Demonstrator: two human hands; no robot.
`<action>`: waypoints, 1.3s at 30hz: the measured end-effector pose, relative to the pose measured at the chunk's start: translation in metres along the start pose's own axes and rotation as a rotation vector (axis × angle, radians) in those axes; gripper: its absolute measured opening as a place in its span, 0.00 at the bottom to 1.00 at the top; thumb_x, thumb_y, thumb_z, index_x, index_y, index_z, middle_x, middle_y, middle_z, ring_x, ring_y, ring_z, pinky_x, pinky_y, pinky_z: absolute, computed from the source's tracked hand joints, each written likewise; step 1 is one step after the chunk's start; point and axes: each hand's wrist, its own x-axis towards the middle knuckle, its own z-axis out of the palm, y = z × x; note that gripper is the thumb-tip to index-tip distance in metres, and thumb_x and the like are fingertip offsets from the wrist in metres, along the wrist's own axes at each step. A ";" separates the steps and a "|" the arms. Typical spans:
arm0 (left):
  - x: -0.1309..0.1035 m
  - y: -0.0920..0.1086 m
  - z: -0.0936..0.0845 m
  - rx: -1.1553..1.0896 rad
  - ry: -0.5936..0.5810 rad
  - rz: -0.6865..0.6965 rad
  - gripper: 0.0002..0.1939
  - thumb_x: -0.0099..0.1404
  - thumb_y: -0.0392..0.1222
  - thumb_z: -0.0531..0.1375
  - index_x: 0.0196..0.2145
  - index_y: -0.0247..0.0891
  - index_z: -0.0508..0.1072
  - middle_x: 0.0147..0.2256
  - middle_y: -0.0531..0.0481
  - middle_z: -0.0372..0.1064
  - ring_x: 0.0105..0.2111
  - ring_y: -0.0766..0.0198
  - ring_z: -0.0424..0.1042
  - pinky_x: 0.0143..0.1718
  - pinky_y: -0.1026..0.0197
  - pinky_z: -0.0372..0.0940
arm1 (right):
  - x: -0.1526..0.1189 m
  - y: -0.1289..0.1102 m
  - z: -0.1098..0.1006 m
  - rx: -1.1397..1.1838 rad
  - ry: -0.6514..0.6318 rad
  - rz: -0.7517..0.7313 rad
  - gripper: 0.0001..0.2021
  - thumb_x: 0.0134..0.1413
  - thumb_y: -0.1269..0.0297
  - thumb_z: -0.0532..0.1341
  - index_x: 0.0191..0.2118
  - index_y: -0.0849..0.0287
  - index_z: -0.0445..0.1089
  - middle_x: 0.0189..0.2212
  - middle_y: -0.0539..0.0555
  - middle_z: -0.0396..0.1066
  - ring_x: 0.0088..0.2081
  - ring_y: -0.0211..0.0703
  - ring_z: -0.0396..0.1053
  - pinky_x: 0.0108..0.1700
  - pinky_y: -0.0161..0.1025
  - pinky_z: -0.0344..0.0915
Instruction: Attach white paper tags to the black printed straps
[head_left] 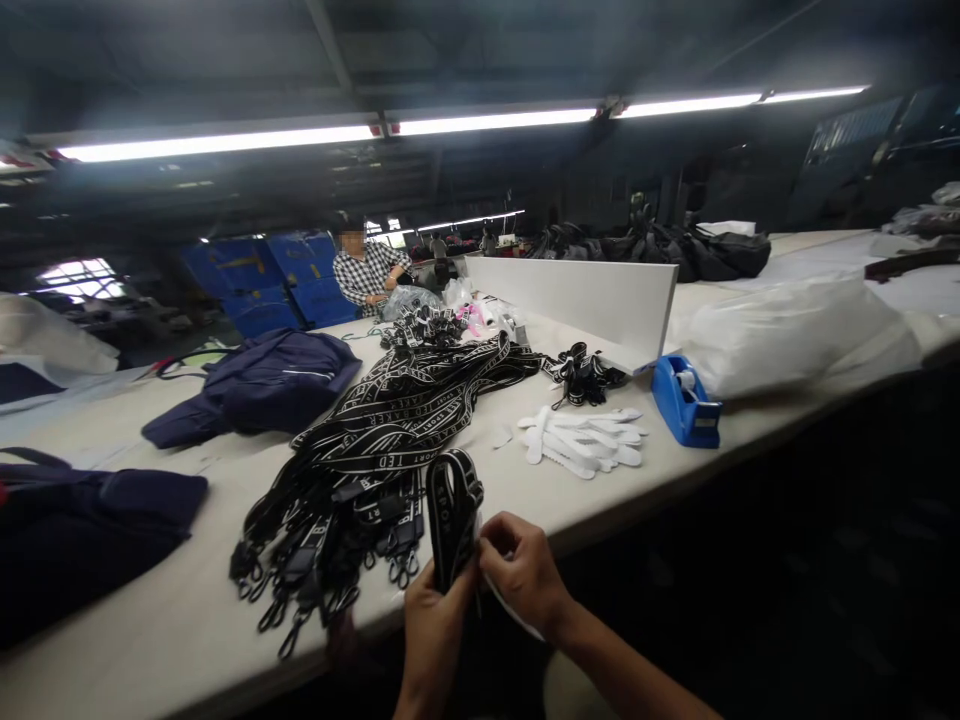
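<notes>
My left hand [435, 625] is closed around a folded black webbing strap [450, 510] with white lettering, held upright in a loop at the table's front edge. Just beside it, my right hand [525, 570] pinches a thin white strip [517, 612] against the strap's side; its tail hangs below my fingers. To the left lies a long heap of similar black straps [390, 420], with metal snap hooks [289, 610] at the near end. Several white strips with rounded ends [585, 440] are piled to the right. How the strip meets the folded strap is partly hidden by my fingers.
A blue tape dispenser [686, 400] stands right of the strips, before a white upright board [585, 300] and plastic bags [795, 330]. Navy bags [255, 385] lie at left. Small strap bundles [581, 372] sit beyond. A person in a checked shirt [367, 270] stands at the far end.
</notes>
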 end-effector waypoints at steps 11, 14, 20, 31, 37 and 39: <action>0.009 0.006 -0.009 -0.208 0.318 -0.202 0.20 0.42 0.48 0.74 0.27 0.33 0.73 0.19 0.55 0.69 0.19 0.68 0.67 0.19 0.67 0.61 | 0.053 -0.012 -0.059 0.011 0.495 -0.212 0.09 0.55 0.59 0.60 0.33 0.60 0.68 0.25 0.49 0.68 0.27 0.37 0.65 0.34 0.36 0.64; 0.008 0.007 -0.014 -0.080 0.462 -0.066 0.20 0.44 0.46 0.73 0.33 0.33 0.77 0.28 0.52 0.75 0.26 0.66 0.73 0.26 0.66 0.66 | 0.106 -0.020 -0.093 -0.489 0.597 -0.400 0.05 0.57 0.66 0.58 0.33 0.60 0.69 0.31 0.53 0.70 0.33 0.41 0.66 0.42 0.39 0.63; 0.003 0.013 -0.007 -0.060 0.518 0.051 0.21 0.47 0.47 0.71 0.37 0.33 0.79 0.37 0.47 0.78 0.36 0.58 0.76 0.37 0.60 0.71 | 0.132 -0.014 -0.082 -0.657 0.092 -0.236 0.06 0.58 0.72 0.60 0.33 0.63 0.75 0.37 0.58 0.76 0.39 0.43 0.71 0.44 0.38 0.64; -0.018 -0.018 -0.010 0.042 0.520 0.131 0.15 0.57 0.51 0.66 0.27 0.35 0.73 0.23 0.52 0.68 0.23 0.66 0.65 0.25 0.63 0.61 | -0.046 0.026 0.018 0.236 -0.360 0.396 0.20 0.44 0.50 0.72 0.41 0.59 0.79 0.34 0.54 0.78 0.36 0.45 0.72 0.38 0.37 0.69; -0.031 -0.033 -0.015 -0.014 0.493 0.152 0.15 0.62 0.51 0.62 0.37 0.36 0.77 0.31 0.46 0.74 0.31 0.61 0.72 0.36 0.61 0.67 | -0.057 0.033 0.025 0.226 -0.232 0.482 0.18 0.38 0.53 0.75 0.33 0.59 0.78 0.27 0.47 0.71 0.29 0.35 0.65 0.29 0.30 0.64; -0.034 -0.035 -0.022 -0.053 0.451 0.145 0.17 0.63 0.52 0.61 0.40 0.35 0.77 0.29 0.47 0.73 0.29 0.62 0.70 0.35 0.61 0.66 | -0.054 0.031 0.019 0.197 -0.159 0.488 0.19 0.37 0.52 0.75 0.34 0.59 0.78 0.31 0.49 0.74 0.31 0.37 0.68 0.31 0.30 0.66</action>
